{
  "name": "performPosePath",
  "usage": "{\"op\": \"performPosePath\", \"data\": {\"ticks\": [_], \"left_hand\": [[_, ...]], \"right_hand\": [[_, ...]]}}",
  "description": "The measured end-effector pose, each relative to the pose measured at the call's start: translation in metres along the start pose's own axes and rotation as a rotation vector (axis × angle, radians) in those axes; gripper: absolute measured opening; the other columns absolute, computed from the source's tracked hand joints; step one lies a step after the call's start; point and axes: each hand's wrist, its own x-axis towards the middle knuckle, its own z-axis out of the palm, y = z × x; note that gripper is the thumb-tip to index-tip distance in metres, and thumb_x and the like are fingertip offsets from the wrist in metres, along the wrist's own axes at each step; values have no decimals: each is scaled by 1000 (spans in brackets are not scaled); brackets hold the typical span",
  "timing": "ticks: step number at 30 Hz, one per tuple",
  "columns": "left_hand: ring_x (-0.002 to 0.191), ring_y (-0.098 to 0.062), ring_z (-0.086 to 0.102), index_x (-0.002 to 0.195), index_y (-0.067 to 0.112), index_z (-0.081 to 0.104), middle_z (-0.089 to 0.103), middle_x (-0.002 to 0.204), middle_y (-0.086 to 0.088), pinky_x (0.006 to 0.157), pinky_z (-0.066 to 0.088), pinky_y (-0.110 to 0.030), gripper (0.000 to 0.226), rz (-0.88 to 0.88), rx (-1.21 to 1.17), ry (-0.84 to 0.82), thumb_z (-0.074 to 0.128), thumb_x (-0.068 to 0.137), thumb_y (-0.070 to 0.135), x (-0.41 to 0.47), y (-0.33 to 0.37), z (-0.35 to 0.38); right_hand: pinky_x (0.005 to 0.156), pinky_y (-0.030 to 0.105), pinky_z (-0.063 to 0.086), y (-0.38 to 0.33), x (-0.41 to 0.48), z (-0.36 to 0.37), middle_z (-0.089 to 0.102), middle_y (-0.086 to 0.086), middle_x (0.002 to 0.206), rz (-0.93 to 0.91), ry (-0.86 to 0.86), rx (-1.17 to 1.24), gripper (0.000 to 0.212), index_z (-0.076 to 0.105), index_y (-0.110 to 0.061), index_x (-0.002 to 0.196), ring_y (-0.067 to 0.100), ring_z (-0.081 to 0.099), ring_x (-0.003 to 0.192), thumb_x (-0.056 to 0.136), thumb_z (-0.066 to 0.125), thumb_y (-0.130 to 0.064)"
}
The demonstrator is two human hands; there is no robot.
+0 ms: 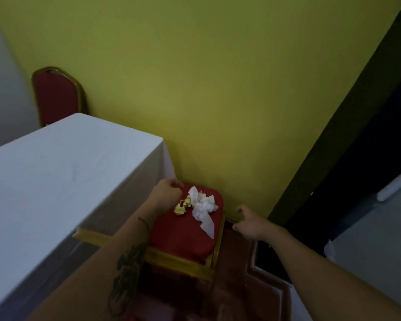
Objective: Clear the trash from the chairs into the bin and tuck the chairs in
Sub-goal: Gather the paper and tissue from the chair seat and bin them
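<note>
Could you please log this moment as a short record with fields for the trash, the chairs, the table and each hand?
trash: white tissue and gold wrapper, both on the near seat
near chair: red seat, gold frame, beside the table, not tucked in
far chair: red backrest behind the table's far end
table: white cloth
left hand: closed, at the seat beside the wrapper
right hand: open, right of the seat, holding nothing
bin: not in view

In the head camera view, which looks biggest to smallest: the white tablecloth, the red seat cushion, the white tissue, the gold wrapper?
1. white tablecloth
2. red seat cushion
3. white tissue
4. gold wrapper
</note>
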Motion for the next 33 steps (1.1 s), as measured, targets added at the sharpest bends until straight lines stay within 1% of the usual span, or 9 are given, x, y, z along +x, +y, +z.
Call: {"op": "performPosePath", "data": {"ticks": [2, 6, 10, 16, 19, 22, 27, 29, 33], "left_hand": [[95, -26, 65, 92, 21, 67, 67, 100, -7, 80, 52, -31, 21, -65, 87, -24, 57, 86, 3, 41, -7, 11], [100, -26, 65, 104, 18, 67, 68, 117, -12, 85, 51, -32, 23, -250, 190, -60, 60, 83, 13, 114, -29, 32], [114, -29, 61, 133, 15, 54, 60, 131, -12, 95, 49, -32, 77, -459, 276, -112, 58, 59, 35, 185, -75, 62], [136, -39, 43, 154, 23, 27, 39, 151, -23, 112, 39, -45, 102, -612, 349, -177, 58, 59, 44, 266, -138, 110], [144, -44, 27, 158, 28, 10, 17, 158, -27, 113, 32, -41, 93, -663, 327, -176, 67, 85, 28, 291, -175, 138], [142, -46, 26, 158, 32, -2, 7, 158, -24, 109, 37, -43, 98, -651, 295, -146, 64, 88, 16, 306, -210, 163], [138, -48, 30, 158, 33, -1, 16, 154, -20, 112, 35, -54, 98, -587, 292, -27, 63, 85, 19, 327, -234, 193], [136, -48, 30, 158, 33, -1, 17, 153, -19, 111, 34, -53, 101, -548, 307, 20, 65, 83, 19, 333, -233, 199], [137, -46, 23, 155, 42, 4, 11, 153, -15, 108, 34, -48, 105, -496, 313, 12, 72, 77, 22, 345, -222, 209]], "right_hand": [[82, 36, 55, -3, 54, -3, 54, 2, 99, -18, -19, -1, 47, 43, -17, 132, 15, 57, 86, 90, 64, -15], [103, 51, 48, -1, 156, 2, 35, 11, 142, -35, -73, -91, 78, 32, -26, 146, 34, 45, 127, 77, 70, -30], [114, 54, 34, 9, 254, 24, 12, 11, 158, -50, -175, -212, 99, 10, -31, 158, 42, 17, 147, 80, 71, -35], [109, 53, 33, 29, 371, 83, 13, 12, 153, -108, -178, -318, 96, 13, -29, 154, 42, 13, 144, 79, 73, -36], [109, 60, 35, 42, 411, 115, 8, 12, 152, -123, -172, -383, 98, 12, -29, 151, 41, 9, 143, 77, 75, -40], [110, 63, 33, 57, 435, 135, 7, 12, 153, -119, -179, -439, 92, 20, -30, 148, 40, 7, 145, 76, 75, -44], [108, 44, 39, 79, 454, 132, 28, 9, 151, -191, -68, -526, 62, 46, -21, 138, 32, 28, 138, 84, 71, -40], [97, 35, 38, 86, 459, 119, 45, 6, 143, -218, -25, -450, 45, 55, -17, 129, 29, 40, 131, 88, 67, -29], [90, 38, 46, 94, 473, 92, 59, 15, 129, -141, 33, -200, 40, 57, -7, 120, 36, 56, 120, 83, 69, -14]]}}
